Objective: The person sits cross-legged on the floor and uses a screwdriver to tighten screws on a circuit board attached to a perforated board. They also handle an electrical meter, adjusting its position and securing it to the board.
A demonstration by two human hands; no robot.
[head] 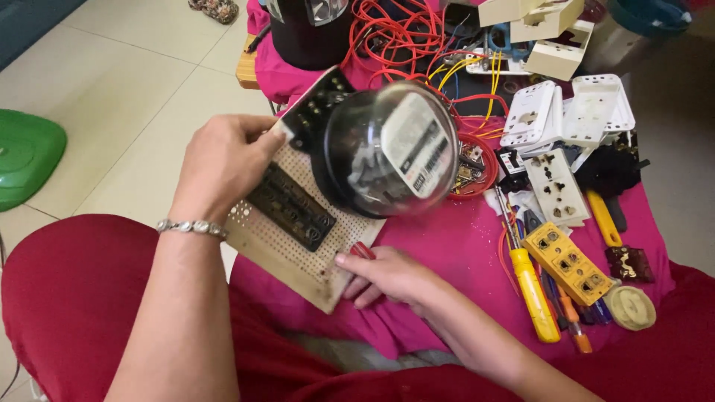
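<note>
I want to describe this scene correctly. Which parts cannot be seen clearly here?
Head view:
- Round glass-domed meter: motion blur smears its inside.
- Right hand: the perforated board covers its thumb.
- Left hand: fingertips hidden behind the board's edge.
- Black cylinder: cut off by top edge.

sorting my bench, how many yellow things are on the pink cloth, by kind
yellow-handled screwdriver: 1
yellow socket strip: 1
yellow-handled tool beside the white socket plate: 1
Total: 3
The yellow wires further back are tangled with the red ones, so I left them uncounted.
</note>
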